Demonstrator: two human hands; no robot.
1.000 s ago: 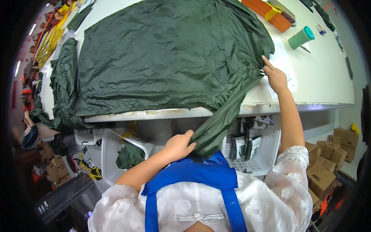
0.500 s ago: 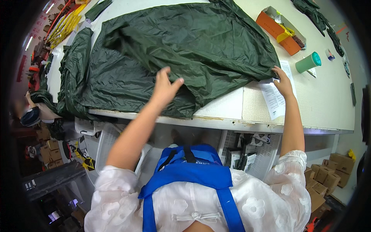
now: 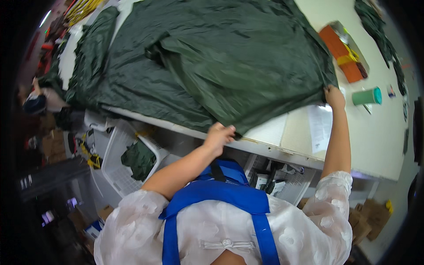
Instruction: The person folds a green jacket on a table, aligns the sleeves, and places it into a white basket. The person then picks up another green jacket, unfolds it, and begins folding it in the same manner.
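A large sheet of thin, shiny dark green fabric [image 3: 247, 62] is spread over the white table, with a loose flap folded across its middle. My left hand [image 3: 219, 138] is closed on the fabric's near edge, right at the table's front rim. Farther right, my right hand [image 3: 335, 98] pinches the fabric's right-hand corner just above the tabletop. Between the two hands the edge runs fairly taut and slants up to the right. A white printed sheet of paper [image 3: 319, 128] lies beside my right wrist, partly under the fabric.
To the right stand an orange box [image 3: 339, 55] with small items and a green cup [image 3: 366, 96] on its side. More green fabric [image 3: 92, 57] is bunched at the left. White plastic baskets [image 3: 115, 170] sit below the table edge. Another person [image 3: 39, 99] is at far left.
My left hand has moved down and right from above the fabric to its near edge and closed on it. The fabric's front edge is drawn straighter. The view has shifted slightly.
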